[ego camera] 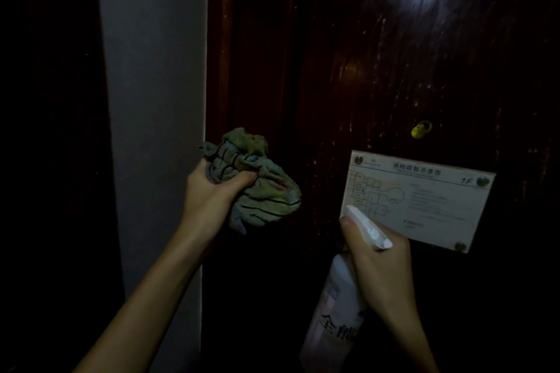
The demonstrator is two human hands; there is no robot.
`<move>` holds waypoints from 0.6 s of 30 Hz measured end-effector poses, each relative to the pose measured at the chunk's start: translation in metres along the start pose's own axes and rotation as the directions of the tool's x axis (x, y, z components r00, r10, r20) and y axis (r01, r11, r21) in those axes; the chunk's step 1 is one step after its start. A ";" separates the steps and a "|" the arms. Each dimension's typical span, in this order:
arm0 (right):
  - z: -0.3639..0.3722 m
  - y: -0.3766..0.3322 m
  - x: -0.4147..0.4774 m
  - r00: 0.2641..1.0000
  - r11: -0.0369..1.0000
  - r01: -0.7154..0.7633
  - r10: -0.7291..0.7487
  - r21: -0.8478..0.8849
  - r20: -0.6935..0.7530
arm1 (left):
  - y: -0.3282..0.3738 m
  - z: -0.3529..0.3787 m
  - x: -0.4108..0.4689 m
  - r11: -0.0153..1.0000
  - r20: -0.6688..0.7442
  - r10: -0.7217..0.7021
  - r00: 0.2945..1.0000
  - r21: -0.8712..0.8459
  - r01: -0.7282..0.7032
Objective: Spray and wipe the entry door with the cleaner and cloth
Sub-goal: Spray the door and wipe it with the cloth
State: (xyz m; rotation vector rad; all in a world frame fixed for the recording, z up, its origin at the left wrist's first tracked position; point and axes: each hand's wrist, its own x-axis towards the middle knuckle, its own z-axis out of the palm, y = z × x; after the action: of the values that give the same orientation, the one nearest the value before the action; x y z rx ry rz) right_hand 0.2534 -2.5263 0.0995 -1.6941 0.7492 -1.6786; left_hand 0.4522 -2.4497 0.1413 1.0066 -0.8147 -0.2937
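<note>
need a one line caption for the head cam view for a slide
Left hand grips a bunched cloth, right hand holds a white spray bottle before the streaked dark door.

Dark red-brown door; greenish, dark-striped cloth; white spray bottle; seemingly yellow peephole cover.

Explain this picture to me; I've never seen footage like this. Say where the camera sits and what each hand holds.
There is no machine here: one camera worn on a person's head looks forward and down, so the two bare arms are the wearer's own. The left hand grips a crumpled greenish striped cloth. The right hand grips a white plastic spray bottle near its top. Both are held up before a dark glossy wooden door, streaked, which bears a white rectangular floor-plan sign and a small yellow fitting.
</note>
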 end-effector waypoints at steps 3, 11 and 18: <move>0.000 0.002 -0.003 0.999 0.999 -0.025 0.024 -0.024 -0.033 | -0.001 -0.002 0.000 1.000 0.004 0.001 1.000 -0.005 -0.001; -0.006 0.013 -0.002 0.999 0.997 -0.048 0.048 -0.055 0.000 | -0.007 -0.006 -0.001 0.999 -0.006 -0.024 1.000 -0.023 0.024; -0.003 0.013 -0.004 0.997 1.000 -0.024 0.025 0.014 -0.076 | -0.009 -0.008 -0.001 0.999 -0.001 -0.036 0.999 -0.031 0.035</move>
State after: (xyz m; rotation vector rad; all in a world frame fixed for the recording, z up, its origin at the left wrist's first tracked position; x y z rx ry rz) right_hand 0.2503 -2.5320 0.0871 -1.6138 0.7898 -1.7360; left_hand 0.4588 -2.4485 0.1309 0.9929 -0.7891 -0.3348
